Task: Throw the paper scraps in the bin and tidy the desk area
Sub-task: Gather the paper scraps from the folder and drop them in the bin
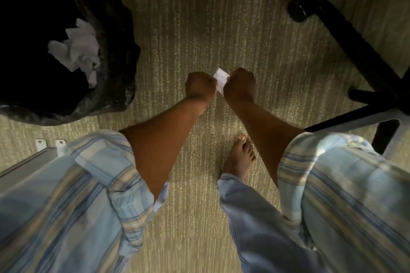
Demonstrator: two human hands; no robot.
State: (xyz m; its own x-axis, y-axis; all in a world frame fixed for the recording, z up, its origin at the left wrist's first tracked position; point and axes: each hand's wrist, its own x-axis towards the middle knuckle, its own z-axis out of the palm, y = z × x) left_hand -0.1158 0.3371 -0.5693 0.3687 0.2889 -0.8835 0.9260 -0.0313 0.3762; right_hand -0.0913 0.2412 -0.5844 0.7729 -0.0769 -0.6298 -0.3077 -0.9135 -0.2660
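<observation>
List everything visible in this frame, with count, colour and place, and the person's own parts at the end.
bin: one, lined with a black bag, upper left on the carpet
crumpled paper: a white heap, inside the bin
paper scrap: one, white, held between both hands
chair base: one, black, with a castor, right side
carpet: beige, ribbed, covers the floor
grey frame with white brackets: lower left, partly hidden
left hand: closed on the scrap
right hand: closed on the scrap
sleeves: two, blue striped, rolled up
bare foot: one, centre

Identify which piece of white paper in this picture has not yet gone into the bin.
The small folded scrap, pinched between the left hand and right hand above the carpet; the crumpled paper already lies inside the bin.
</observation>
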